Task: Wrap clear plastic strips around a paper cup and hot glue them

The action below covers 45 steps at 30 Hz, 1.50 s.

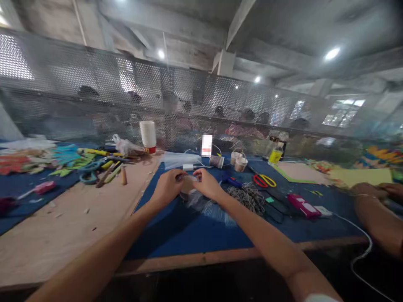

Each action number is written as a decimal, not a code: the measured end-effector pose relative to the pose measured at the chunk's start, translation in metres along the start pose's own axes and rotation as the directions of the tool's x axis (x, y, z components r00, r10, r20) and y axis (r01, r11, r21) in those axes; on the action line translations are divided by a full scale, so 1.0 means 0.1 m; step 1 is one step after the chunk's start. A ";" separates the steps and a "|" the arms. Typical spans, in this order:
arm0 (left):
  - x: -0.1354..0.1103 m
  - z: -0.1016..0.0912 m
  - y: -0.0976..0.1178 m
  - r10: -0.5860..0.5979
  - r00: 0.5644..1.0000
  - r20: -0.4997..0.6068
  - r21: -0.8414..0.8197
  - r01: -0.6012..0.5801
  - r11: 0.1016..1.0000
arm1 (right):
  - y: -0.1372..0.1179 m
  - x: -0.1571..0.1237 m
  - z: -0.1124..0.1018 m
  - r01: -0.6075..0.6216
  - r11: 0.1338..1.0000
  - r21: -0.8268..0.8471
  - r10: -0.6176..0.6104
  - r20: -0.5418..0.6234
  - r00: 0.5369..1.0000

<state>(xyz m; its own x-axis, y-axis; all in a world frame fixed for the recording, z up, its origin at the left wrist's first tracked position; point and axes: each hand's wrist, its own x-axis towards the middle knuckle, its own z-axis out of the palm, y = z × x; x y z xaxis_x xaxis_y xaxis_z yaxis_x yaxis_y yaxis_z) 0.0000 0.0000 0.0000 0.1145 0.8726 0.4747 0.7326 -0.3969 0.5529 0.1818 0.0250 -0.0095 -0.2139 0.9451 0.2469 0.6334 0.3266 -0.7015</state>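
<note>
One small pale rounded object (188,185) is held above the blue-covered desk (176,239), between two hands. It is gripped from one side by the bent fingers of the left hand (168,184) and from the other by those of the right hand (208,184); the exact place of each fingertip is hidden by blur. One spread of clear filaments (217,212) is seen just below and beside the object; whether the two are joined cannot be told.

Beside the right forearm, one tangle of grey cord (247,199) is laid, with one pair of scissors (265,180) with red and yellow handles near it. Beyond the hands, one spool (216,161), one white adapter (188,167) and two small handled cups (239,163) are placed. Farther right, one magenta box (304,205) and one bottle (276,154) with yellow contents are seen.

On the left, one stack of white cups (147,133) is stood upright; its cups cannot be counted reliably. One pair of teal-handled scissors (88,173) is rested on the board (75,226). At the right edge, another person's forearm (374,214) is shown.
</note>
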 end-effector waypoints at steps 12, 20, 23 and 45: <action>0.05 -0.05 0.00 -0.032 0.996 0.084 -0.103 0.041 0.994 | -0.02 0.03 0.03 0.039 0.998 0.055 -0.039 0.010 0.999; 0.06 -0.15 0.08 -0.042 0.992 0.117 -0.026 0.045 0.999 | -0.07 0.02 0.01 0.050 0.996 0.070 -0.052 0.031 0.998; 0.05 -0.16 0.09 -0.057 0.990 0.127 -0.013 0.059 0.998 | -0.07 0.02 0.01 0.057 0.996 0.075 -0.060 0.040 0.997; 0.06 -0.06 0.07 0.036 0.987 0.155 -0.182 -0.007 0.983 | -0.15 -0.02 -0.04 0.113 0.990 0.083 -0.120 0.085 0.989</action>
<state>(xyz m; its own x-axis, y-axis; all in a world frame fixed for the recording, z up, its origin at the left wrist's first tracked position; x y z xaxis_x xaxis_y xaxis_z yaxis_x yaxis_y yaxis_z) 0.0022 0.0011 0.0108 0.2431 0.8915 0.3822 0.5977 -0.4480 0.6649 0.1758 0.0184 0.0035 -0.3510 0.8960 0.2718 0.5414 0.4311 -0.7218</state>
